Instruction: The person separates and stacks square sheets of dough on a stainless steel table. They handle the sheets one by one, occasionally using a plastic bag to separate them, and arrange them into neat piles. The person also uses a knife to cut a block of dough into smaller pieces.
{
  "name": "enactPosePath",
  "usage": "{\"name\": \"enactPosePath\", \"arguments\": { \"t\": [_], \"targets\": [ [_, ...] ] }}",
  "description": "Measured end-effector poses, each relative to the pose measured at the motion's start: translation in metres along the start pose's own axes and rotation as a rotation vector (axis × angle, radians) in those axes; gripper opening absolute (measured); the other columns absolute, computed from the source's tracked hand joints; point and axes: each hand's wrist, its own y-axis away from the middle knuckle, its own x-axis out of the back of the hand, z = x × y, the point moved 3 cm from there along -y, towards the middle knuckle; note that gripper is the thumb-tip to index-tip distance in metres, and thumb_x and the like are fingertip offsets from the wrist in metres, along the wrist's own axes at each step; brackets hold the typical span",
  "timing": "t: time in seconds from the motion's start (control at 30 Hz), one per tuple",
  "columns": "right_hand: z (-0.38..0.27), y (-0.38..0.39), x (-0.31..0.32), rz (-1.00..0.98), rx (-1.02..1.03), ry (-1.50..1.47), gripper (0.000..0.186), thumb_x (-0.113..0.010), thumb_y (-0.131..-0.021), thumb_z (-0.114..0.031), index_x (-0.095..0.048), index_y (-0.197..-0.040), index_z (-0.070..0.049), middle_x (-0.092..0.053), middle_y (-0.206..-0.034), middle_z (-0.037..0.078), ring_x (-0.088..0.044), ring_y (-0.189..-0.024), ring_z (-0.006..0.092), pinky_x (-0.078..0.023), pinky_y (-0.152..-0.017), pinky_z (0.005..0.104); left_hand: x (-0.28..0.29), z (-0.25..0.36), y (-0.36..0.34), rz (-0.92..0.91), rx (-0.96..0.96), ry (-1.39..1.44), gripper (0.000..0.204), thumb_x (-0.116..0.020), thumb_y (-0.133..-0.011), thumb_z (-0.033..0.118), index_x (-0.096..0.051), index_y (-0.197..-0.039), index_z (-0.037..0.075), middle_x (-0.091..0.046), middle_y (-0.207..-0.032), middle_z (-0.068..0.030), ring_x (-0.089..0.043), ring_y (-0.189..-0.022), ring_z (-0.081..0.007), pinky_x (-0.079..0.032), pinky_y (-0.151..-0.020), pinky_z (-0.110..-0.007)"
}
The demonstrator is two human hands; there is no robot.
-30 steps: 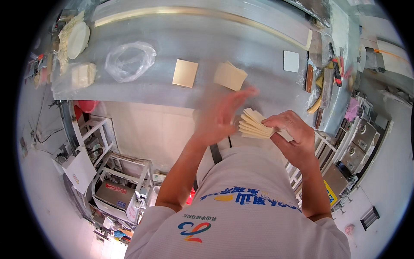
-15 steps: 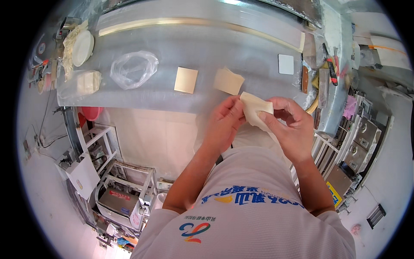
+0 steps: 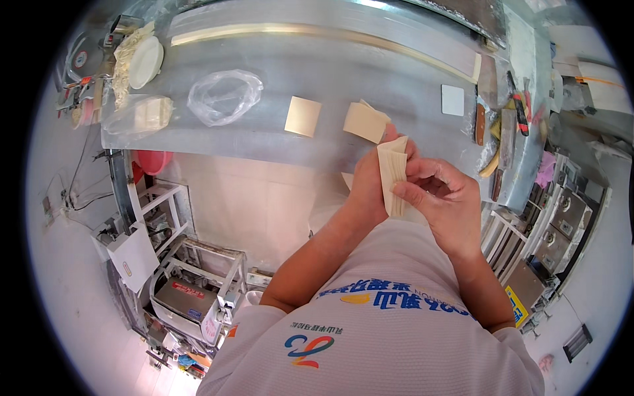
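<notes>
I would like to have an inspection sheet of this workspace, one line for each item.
Surface: grey metal worktop, whitish residue near its right end.
Job's things: a layered stack of pale dough sheets, held; more similar sheets on the worktop.
Clutter: crumpled clear plastic bag, bagged pale block and white dish at left; tan square piece nearer the middle; flat white square and wooden-handled knife at right.
Hands: left hand holds the stack's left side; right hand has its thumb on the layered edges.
Cables: dark cable along the left wall.
Surroundings: pink basin below the worktop's left end.
</notes>
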Motion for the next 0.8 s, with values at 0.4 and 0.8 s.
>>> {"name": "enactPosePath", "arguments": {
  "t": [0.4,0.8],
  "targets": [
    [-0.003,0.005,0.004,0.007,-0.050,0.058,0.013,-0.077,-0.099,-0.004,-0.076,-0.110,0.002,-0.075,-0.098,0.001,-0.066,-0.089,0.0068,-0.053,-0.081,0.0232,0.011,-0.014,-0.011,-0.128,0.025,0.077,0.051,-0.046,-0.112,0.057,-0.057,-0.093,0.011,-0.055,-0.086,0.0005,-0.055,-0.076,-0.0108,-0.047,-0.065,-0.028],
    [-0.001,0.004,0.006,0.151,0.047,-0.002,0.023,-0.075,-0.099,-0.001,-0.069,-0.121,0.001,-0.073,-0.108,0.006,-0.067,-0.096,0.0110,-0.055,-0.089,0.0276,0.007,-0.006,-0.004,0.012,-0.097,0.055,0.047,-0.039,-0.116,0.051,-0.059,-0.099,0.012,-0.057,-0.091,0.0020,-0.059,-0.081,-0.0088,-0.049,-0.069,-0.026]
  ]
}}
